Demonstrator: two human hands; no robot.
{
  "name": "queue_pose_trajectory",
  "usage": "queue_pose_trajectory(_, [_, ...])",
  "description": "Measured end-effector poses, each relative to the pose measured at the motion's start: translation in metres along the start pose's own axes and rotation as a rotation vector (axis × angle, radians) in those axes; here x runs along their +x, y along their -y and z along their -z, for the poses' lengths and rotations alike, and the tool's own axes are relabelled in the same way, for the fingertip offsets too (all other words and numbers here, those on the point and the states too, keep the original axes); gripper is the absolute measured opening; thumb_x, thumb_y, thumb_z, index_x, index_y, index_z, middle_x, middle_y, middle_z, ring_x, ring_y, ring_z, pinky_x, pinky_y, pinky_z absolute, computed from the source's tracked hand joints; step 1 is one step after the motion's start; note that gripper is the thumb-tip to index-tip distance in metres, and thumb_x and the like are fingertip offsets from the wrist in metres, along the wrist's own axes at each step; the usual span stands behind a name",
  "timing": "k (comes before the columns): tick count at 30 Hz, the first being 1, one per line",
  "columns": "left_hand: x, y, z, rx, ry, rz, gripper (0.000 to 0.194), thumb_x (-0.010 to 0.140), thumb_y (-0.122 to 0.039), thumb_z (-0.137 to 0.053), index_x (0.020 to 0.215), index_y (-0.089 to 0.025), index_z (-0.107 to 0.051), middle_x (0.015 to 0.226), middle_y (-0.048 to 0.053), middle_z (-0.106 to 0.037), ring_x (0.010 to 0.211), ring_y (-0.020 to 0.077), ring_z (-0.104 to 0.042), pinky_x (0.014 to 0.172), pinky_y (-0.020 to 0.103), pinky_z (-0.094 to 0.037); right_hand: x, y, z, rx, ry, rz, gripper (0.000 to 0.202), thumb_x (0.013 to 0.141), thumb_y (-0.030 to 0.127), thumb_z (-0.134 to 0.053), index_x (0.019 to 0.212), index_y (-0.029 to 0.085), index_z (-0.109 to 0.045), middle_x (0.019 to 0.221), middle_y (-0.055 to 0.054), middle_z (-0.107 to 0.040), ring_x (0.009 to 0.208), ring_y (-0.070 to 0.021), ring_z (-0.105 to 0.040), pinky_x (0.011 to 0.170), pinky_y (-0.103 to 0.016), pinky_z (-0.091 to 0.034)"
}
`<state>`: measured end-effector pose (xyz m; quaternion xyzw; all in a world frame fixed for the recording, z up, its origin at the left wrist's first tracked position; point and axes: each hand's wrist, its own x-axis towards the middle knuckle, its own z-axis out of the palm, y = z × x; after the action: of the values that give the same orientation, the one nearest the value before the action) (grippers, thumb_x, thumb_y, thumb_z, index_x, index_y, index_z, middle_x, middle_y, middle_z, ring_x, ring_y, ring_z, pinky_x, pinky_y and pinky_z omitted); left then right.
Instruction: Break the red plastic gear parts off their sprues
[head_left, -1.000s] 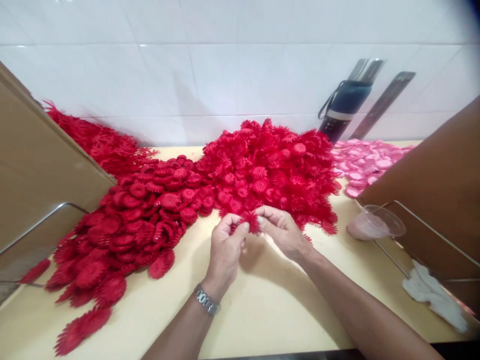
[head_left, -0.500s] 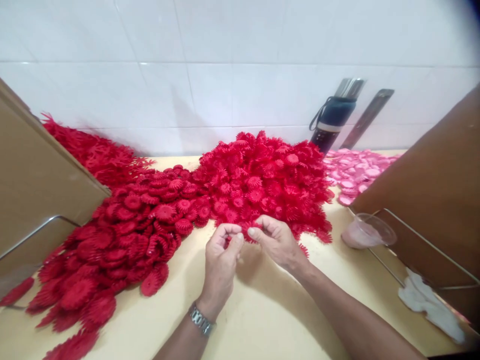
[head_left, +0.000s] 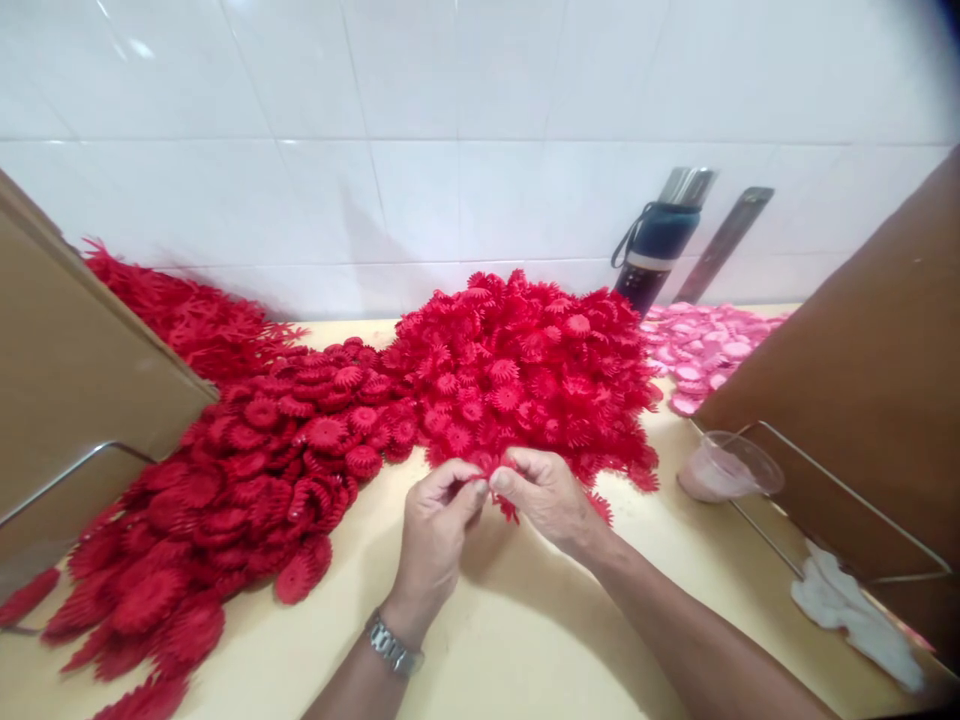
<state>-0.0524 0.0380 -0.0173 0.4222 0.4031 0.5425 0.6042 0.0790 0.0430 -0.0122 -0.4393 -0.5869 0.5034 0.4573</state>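
Note:
My left hand, with a metal watch at its wrist, is closed in a pinch between thumb and fingers. Facing it, my right hand pinches too, the fingertips of both hands nearly meeting. Between them they hold a small red flower piece with a notched edge, mostly covered by the fingers. Just beyond the hands rises a heap of red fringed flower pieces. To the left spreads a pile of red scalloped discs, some of them stacked or overlapping.
Brown boards stand at the left and right, each with a wire frame. A clear plastic cup, white cloth, pink discs, dark blue flask and metal ruler lie rightward. White tiles back the table.
My fingertips have come closer together, and part of the red flower piece now shows below them. The whole view has shifted slightly.

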Motion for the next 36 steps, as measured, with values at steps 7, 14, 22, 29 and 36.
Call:
queue_pose_trajectory(7, [-0.004, -0.010, -0.008, -0.234, -0.105, 0.118, 0.020, 0.061, -0.020, -0.069, 0.055, -0.015, -0.051, 0.048, -0.006, -0.044, 0.044, 0.0042, -0.036, 0.044, 0.016, -0.027, -0.007, 0.014, 0.005, -0.087, 0.129, 0.062, 0.036, 0.076, 0.043, -0.062, 0.058, 0.016, -0.046, 0.054, 0.005, -0.040, 0.050, -0.0066, -0.037, 0.046, -0.019, -0.029])
queue_pose_trajectory(14, [0.005, -0.027, -0.001, -0.125, -0.121, 0.027, 0.016, 0.066, -0.019, -0.064, 0.061, -0.016, -0.049, 0.049, -0.006, -0.046, 0.043, 0.0047, -0.039, 0.042, 0.016, -0.028, -0.009, 0.044, 0.038, -0.287, 0.108, 0.131, 0.036, 0.081, 0.039, -0.054, 0.056, 0.018, -0.040, 0.050, 0.005, -0.038, 0.044, -0.0063, -0.035, 0.040, -0.018, -0.025])
queue_pose_trajectory(22, [0.037, -0.030, -0.023, 0.117, 0.016, 0.055, 0.005, 0.064, -0.017, -0.058, 0.067, -0.016, -0.054, 0.051, -0.004, -0.053, 0.039, 0.0056, -0.041, 0.037, 0.017, -0.025, 0.031, 0.056, 0.087, -0.959, -0.433, 0.437, 0.017, 0.085, 0.022, -0.047, 0.075, 0.016, -0.059, 0.068, -0.002, -0.055, 0.064, -0.0139, -0.051, 0.063, -0.026, -0.041])
queue_pose_trajectory(29, [0.088, -0.028, -0.047, 0.540, 0.158, -0.224, 0.018, 0.071, -0.018, -0.052, 0.080, -0.012, -0.067, 0.078, 0.004, -0.068, 0.074, 0.0137, -0.061, 0.071, 0.025, -0.045, 0.030, 0.038, 0.107, -1.209, -0.542, 0.437, 0.025, 0.085, 0.028, -0.050, 0.101, 0.017, -0.065, 0.108, -0.011, -0.060, 0.103, -0.0261, -0.052, 0.089, -0.042, -0.040])
queue_pose_trajectory(36, [0.077, -0.040, -0.007, 0.626, -0.038, -0.281, 0.025, 0.075, -0.023, -0.052, 0.090, -0.014, -0.069, 0.095, 0.007, -0.070, 0.090, 0.0179, -0.062, 0.085, 0.029, -0.044, -0.035, 0.031, 0.075, -1.192, -0.065, 0.205, 0.030, 0.090, 0.023, -0.040, 0.069, 0.017, -0.060, 0.071, -0.002, -0.058, 0.062, -0.0127, -0.053, 0.057, -0.024, -0.038])
